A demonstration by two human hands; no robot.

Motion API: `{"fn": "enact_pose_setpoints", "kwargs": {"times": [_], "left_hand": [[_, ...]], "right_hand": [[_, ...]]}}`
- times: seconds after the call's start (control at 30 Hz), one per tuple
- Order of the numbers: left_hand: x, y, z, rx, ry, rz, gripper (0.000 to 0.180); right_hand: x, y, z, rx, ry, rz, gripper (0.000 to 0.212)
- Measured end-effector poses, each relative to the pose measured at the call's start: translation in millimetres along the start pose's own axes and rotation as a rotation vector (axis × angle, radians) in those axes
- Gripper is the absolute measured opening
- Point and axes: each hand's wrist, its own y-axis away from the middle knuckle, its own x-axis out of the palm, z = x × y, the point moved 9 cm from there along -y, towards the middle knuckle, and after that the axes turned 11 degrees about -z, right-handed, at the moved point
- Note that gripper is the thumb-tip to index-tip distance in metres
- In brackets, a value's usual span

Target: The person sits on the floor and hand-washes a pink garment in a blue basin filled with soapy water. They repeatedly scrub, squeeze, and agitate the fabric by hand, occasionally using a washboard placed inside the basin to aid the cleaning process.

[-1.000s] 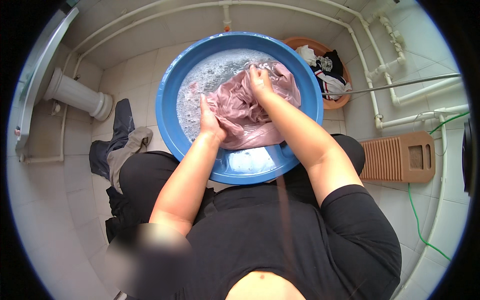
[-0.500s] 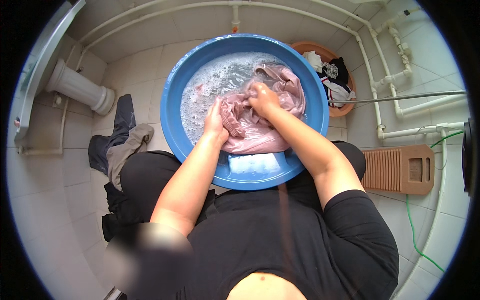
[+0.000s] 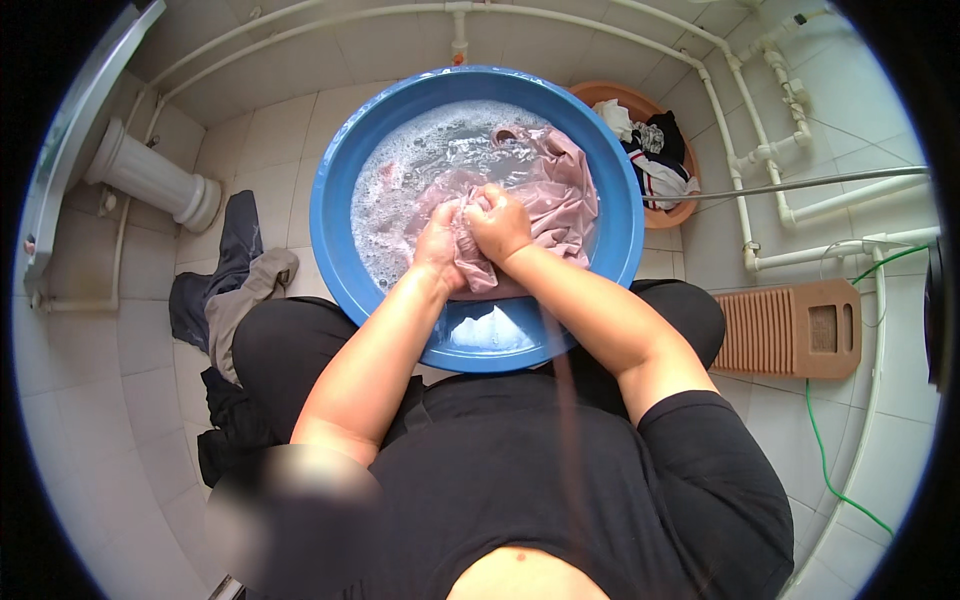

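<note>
A pink garment (image 3: pixel 565 195) lies wet and bunched in a round blue basin (image 3: pixel 328 225) of sudsy water. My left hand (image 3: pixel 438 248) grips a fold of it near the basin's middle, thumb toward the other hand. Right beside it, my right hand (image 3: pixel 498 225) is closed in a fist around another bunch of the same cloth. The two hands nearly touch, with a gathered strip of fabric hanging between them. The rest of the garment spreads to the right of my right hand, partly under water. White foam (image 3: pixel 385 210) covers the left and far part of the water.
An orange basin (image 3: pixel 668 213) with black and white clothes stands behind on the right. A brown washboard (image 3: pixel 785 330) lies at the right, near a green hose (image 3: pixel 822 450). Dark and beige garments (image 3: pixel 235 270) lie on the tiled floor at left, by a white pedestal (image 3: pixel 160 180).
My right hand has moved left and nearer, closing up to my left hand. The cloth between them is now bunched, and the near part of the garment has been drawn up.
</note>
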Motion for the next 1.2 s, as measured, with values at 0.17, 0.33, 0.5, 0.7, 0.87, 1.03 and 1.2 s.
{"fn": "enact_pose_setpoints", "kwargs": {"times": [0.17,0.33,0.5,0.7,0.87,1.03,1.2], "left_hand": [[-30.3,-23.4,-31.0,0.178,-0.223,0.019,0.036],[5.3,23.5,-76.6,0.384,-0.891,-0.092,0.046],[53.1,64.5,-98.7,1.263,-2.038,0.005,0.080],[31.6,36.3,-73.7,0.382,-1.268,0.317,0.034],[28.2,38.1,-101.0,0.248,0.093,0.258,0.041],[-31.9,-11.4,-62.7,0.088,0.091,-0.186,0.037],[-61.2,-42.4,-50.7,0.285,-0.302,-0.301,0.028]], "right_hand": [[6.8,44.5,63.7,-0.407,-0.150,0.203,0.024],[9.0,-10.3,-3.7,-0.068,-0.148,0.153,0.038],[0.7,-19.8,43.5,-0.302,-0.209,0.530,0.048],[-0.8,-43.5,18.7,-0.009,-0.553,0.654,0.041],[-2.8,-47.4,-84.0,-0.194,0.216,0.604,0.055],[-13.4,-53.4,-66.5,0.286,-0.248,0.507,0.031],[-1.9,-49.2,-62.1,-0.268,0.174,0.168,0.069]]}}
